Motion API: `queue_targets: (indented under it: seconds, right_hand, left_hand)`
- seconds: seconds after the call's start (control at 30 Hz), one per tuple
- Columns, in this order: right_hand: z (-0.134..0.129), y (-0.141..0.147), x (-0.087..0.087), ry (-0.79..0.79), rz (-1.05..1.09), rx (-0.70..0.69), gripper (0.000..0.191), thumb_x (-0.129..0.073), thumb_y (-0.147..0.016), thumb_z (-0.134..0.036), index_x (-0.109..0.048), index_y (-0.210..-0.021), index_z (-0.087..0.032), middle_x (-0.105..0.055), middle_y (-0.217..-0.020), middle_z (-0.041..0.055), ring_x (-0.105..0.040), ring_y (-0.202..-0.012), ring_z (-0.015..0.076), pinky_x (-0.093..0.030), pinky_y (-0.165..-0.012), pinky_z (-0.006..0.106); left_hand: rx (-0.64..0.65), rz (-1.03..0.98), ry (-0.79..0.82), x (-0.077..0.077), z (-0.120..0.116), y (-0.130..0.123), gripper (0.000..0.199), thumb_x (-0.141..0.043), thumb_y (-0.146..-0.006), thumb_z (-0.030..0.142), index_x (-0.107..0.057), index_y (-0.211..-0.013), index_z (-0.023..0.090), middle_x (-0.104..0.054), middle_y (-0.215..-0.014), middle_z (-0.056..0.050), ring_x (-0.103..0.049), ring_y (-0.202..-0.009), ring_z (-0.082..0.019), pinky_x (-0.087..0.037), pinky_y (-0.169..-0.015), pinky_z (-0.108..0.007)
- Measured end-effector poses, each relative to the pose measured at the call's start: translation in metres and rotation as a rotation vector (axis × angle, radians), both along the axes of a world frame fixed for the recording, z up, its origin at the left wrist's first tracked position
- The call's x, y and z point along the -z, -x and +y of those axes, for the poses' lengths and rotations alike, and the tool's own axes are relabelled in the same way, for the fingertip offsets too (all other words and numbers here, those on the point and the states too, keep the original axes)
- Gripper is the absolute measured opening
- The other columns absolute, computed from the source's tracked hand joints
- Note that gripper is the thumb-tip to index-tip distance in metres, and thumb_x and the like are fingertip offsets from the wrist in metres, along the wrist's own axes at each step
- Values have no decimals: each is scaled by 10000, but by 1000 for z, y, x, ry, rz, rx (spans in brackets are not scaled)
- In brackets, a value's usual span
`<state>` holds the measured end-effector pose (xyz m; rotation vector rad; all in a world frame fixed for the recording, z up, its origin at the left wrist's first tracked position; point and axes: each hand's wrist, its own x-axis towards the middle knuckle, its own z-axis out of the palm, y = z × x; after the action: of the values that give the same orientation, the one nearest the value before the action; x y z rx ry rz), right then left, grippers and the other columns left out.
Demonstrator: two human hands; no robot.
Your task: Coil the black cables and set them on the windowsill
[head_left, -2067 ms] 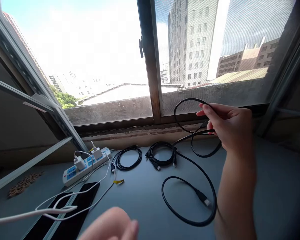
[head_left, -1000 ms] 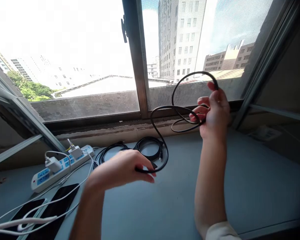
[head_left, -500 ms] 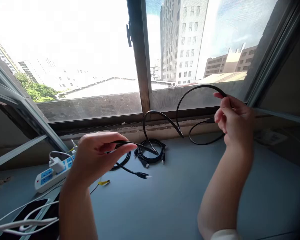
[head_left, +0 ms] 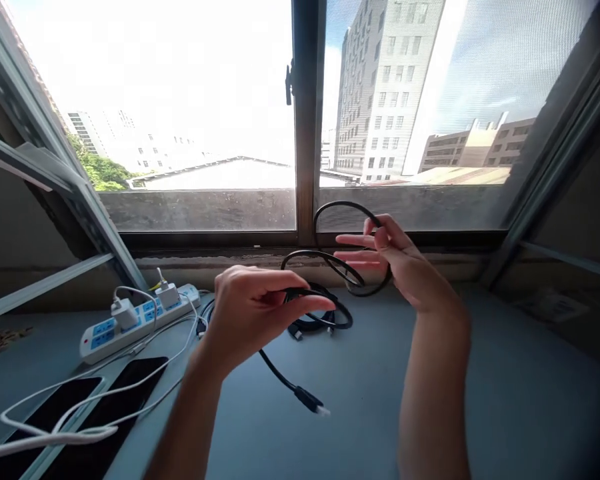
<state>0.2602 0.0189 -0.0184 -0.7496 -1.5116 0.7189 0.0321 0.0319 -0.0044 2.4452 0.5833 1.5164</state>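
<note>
A black cable (head_left: 344, 203) runs in loose loops between my two hands, above the grey table. My left hand (head_left: 265, 303) pinches it between thumb and fingers, and one end with a black plug (head_left: 309, 399) hangs below that hand. On the right, my right hand (head_left: 395, 253) grips the cable between thumb and index finger, its other fingers stretched out to the left. Behind my left hand a coiled black cable (head_left: 314, 325) lies on the table, partly hidden.
A white power strip (head_left: 143, 323) with white plugs stands at the left on the table (head_left: 370, 373). White cables (head_left: 80, 437) cross dark flat devices (head_left: 110, 413) at the lower left. The window frame (head_left: 307, 133) rises behind the table.
My right hand has moved left and lower, closer to my left hand, and its other fingers have spread. The cable loops are drawn closer together. The view has shifted left.
</note>
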Motion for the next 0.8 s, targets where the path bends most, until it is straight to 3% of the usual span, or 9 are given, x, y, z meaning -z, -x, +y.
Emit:
queue_targets:
  seconds: [0.07,0.17,0.23,0.37,0.5,0.6,0.67,0.73,0.8]
  right_hand:
    - [0,15,-2,66,7,-46,377,-560,-949,-605,-450,-949,-244,-574,-1030,50,-633,-695,259,-547,-487,272]
    - [-3,32,-6,46,13,12,348,-528,-975,-589,-456,-965,-249,-579,-986,36,-539,-435,137,-367,-296,143]
    - [-5,38,-8,1,-8,63,344,-488,-992,-595,-483,-995,-251,-589,-927,28,-489,-414,111,-355,-317,138]
    - [-6,43,-10,-75,-127,71,365,-483,-990,-597,-520,-1046,-238,-582,-825,26,-515,-517,152,-393,-397,173]
    - [-5,48,-8,-101,-363,-5,354,-683,-888,-518,-573,-1054,-226,-564,-748,5,-485,-528,164,-381,-419,204]
    - [-1,51,-6,-186,-444,175,283,-762,-812,-373,-624,-1014,-231,-552,-702,-19,-454,-491,151,-352,-392,205]
    - [4,52,-5,-283,-424,292,197,-719,-818,-322,-651,-978,-231,-575,-746,-8,-515,-569,175,-405,-449,225]
    - [9,53,-3,-366,-367,338,156,-714,-817,-311,-674,-944,-230,-597,-841,13,-568,-710,217,-470,-555,260]
    - [13,53,0,-388,-268,335,177,-761,-810,-316,-678,-944,-236,-594,-872,25,-586,-773,253,-512,-586,282]
  left_hand:
    - [9,-92,-49,2,1,-7,268,-783,-628,350,-634,-559,139,-365,-413,57,-264,-410,-48,-231,-409,-203]
    - [-21,-215,-106,5,3,-14,244,-787,-627,324,-641,-568,138,-349,-409,64,-263,-409,-47,-232,-403,-205]
    - [-80,-270,-129,6,4,-16,234,-776,-643,337,-651,-584,149,-355,-413,66,-268,-413,-50,-234,-407,-209]
    - [-225,-335,-79,9,5,-20,270,-745,-668,404,-649,-579,168,-341,-412,68,-266,-424,-58,-224,-415,-225]
    - [-241,-450,25,13,14,-25,266,-716,-702,404,-626,-593,179,-391,-449,63,-313,-440,-63,-246,-421,-223]
    - [-206,-529,23,14,20,-25,197,-700,-728,371,-626,-688,193,-531,-588,31,-431,-520,-81,-323,-463,-214]
    - [-231,-513,-12,13,21,-23,233,-747,-675,356,-633,-816,209,-601,-755,-4,-519,-650,-113,-377,-522,-218]
    - [-240,-426,-10,11,22,-21,397,-796,-602,344,-621,-939,226,-611,-894,-27,-558,-803,-156,-408,-577,-227]
    - [-196,-342,46,11,26,-18,413,-798,-596,337,-616,-948,225,-607,-900,-24,-565,-858,-173,-417,-599,-227]
